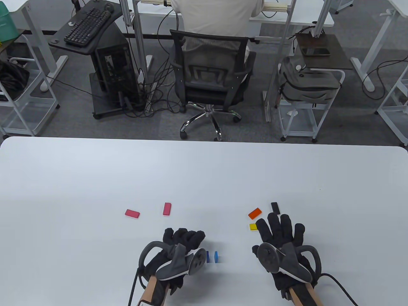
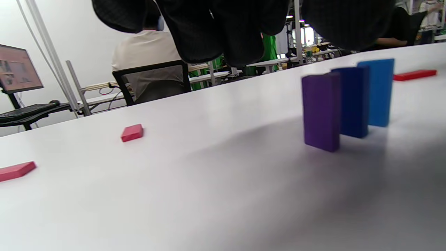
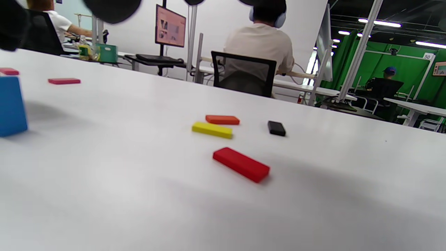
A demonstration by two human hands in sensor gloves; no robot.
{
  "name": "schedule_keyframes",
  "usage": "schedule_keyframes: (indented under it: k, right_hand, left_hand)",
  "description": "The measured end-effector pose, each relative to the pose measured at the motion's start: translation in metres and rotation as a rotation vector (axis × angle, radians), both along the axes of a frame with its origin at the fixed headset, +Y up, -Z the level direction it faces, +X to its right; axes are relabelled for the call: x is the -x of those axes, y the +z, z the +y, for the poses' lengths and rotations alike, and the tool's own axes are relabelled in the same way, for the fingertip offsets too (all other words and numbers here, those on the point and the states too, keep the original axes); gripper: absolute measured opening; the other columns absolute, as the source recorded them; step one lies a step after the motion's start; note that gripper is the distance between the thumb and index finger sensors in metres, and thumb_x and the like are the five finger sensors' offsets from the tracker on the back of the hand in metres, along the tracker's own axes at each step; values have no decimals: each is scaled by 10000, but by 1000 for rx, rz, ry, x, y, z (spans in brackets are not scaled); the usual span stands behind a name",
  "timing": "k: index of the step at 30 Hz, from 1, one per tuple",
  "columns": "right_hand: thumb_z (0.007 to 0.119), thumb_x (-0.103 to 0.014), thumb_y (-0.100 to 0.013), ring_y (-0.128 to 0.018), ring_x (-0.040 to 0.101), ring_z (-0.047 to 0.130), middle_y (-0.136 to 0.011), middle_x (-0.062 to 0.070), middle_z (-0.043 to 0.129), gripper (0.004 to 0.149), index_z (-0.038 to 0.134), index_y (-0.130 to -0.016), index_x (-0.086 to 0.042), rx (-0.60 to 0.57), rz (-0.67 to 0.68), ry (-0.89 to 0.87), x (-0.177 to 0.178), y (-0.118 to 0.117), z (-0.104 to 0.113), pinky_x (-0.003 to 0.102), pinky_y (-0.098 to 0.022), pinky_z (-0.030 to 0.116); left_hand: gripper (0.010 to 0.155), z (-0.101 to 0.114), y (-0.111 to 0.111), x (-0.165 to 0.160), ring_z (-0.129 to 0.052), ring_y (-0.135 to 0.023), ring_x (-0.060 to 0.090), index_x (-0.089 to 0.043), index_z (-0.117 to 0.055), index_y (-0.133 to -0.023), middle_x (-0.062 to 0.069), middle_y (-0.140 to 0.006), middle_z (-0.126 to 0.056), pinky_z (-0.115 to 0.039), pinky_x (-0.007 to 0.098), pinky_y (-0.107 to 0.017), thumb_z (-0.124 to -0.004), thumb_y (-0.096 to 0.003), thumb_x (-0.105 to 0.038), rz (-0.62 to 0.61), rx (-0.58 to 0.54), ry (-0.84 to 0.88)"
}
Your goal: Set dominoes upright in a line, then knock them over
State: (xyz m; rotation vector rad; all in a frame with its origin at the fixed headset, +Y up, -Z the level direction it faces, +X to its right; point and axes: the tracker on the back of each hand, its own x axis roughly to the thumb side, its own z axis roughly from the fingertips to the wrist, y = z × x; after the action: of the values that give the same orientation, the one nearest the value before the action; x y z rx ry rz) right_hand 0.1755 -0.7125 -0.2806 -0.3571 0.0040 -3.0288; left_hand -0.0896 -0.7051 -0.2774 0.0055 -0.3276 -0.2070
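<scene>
Left hand (image 1: 178,248): fingers curled, holding nothing visible, just left of the row.
Right hand (image 1: 280,239): fingers spread flat and apart over the tabletop (image 1: 204,178), empty.
Row: three dominoes stand upright, purple (image 2: 321,111), dark blue (image 2: 353,101), light blue (image 2: 378,91), spaced closely between the hands, nearer the left.
Next piece: likely the red domino (image 3: 241,164), lying flat under the right hand, hidden from above, its long axis slanting toward the wrist camera.
Nearer hand: the right, which also has yellow (image 1: 253,226), orange (image 1: 255,213) and black (image 1: 275,207) dominoes flat just past its fingertips.
Left side: two pink dominoes (image 1: 132,213) (image 1: 167,208) lie flat, well apart from the row.
Obstacles: none between the red piece and the light blue end, though a careless sweep could topple the row early.
Beyond: a person seated in a chair (image 1: 210,79), back turned.
</scene>
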Motion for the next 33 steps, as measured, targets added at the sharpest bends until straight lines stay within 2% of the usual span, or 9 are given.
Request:
schedule_keyframes:
  k: [4,6,9,13,16,19,24,28,33]
  right_hand:
    - [537,-505,-621,-1040,607,170,-1212,275,155,731,196,-1168,-160,-8,-2,-7,-1,0,2,775,-651,194]
    - [536,-505,-621,-1041,607,169,-1213,275,155,732,195,-1169,-160,-9,-4,-12,-2,0,2,775,-650,195]
    - [537,-505,-621,-1040,608,169,-1213,275,157,731,197,-1168,-161,-8,-9,-12,-2,0,2,776,-650,195]
    - [537,-505,-620,-1041,607,170,-1213,274,158,732,198,-1168,-159,-5,-12,-11,-3,-1,1,775,-651,197]
    - [536,-505,-620,-1041,606,171,-1212,275,161,732,197,-1168,-159,-3,-15,-9,-4,-1,1,775,-651,197]
    - [537,-506,-620,-1041,607,172,-1213,275,161,731,198,-1168,-159,-5,-16,-8,-4,-1,1,775,-651,197]
    - [537,-505,-621,-1040,608,173,-1212,276,162,731,199,-1168,-158,6,-17,-5,-5,-3,0,775,-650,198]
    - [537,-504,-620,-1040,606,172,-1212,275,160,731,196,-1168,-159,5,-18,-6,-5,-3,1,775,-650,198]
    - [536,-505,-621,-1041,606,171,-1213,275,162,730,198,-1168,-159,13,-16,1,-4,-4,0,774,-651,197]
  left_hand:
    - [689,13,-14,28,-730,-1072,170,-375,-522,-1099,-110,-1119,-737,-562,559,-790,-712,-463,-558,158,-7,45]
    - [655,18,-28,41,-745,-1060,162,-380,-550,-1089,-113,-1097,-764,-566,553,-792,-711,-477,-549,260,12,57]
    - [625,19,-52,51,-770,-1037,147,-381,-582,-1076,-124,-1060,-800,-579,542,-789,-706,-486,-547,343,30,-11]
    - [592,11,-94,47,-794,-1009,156,-360,-632,-1058,-103,-1022,-837,-583,531,-785,-676,-501,-556,463,122,-67]
    - [592,-3,-125,39,-826,-973,160,-341,-662,-1042,-94,-980,-871,-598,530,-775,-652,-501,-580,541,163,-181]
    - [643,-19,-147,33,-831,-965,182,-307,-662,-1053,-65,-982,-874,-596,543,-770,-625,-492,-619,624,237,-276]
    - [672,-33,-165,29,-843,-952,202,-276,-675,-1052,-39,-971,-887,-601,557,-763,-601,-490,-637,699,279,-379]
    - [677,-42,-171,27,-846,-946,206,-272,-689,-1043,-37,-957,-898,-595,560,-765,-588,-488,-645,732,335,-383]
    - [652,-48,-176,19,-842,-947,205,-275,-693,-1035,-41,-946,-902,-588,565,-768,-578,-500,-630,736,342,-451]
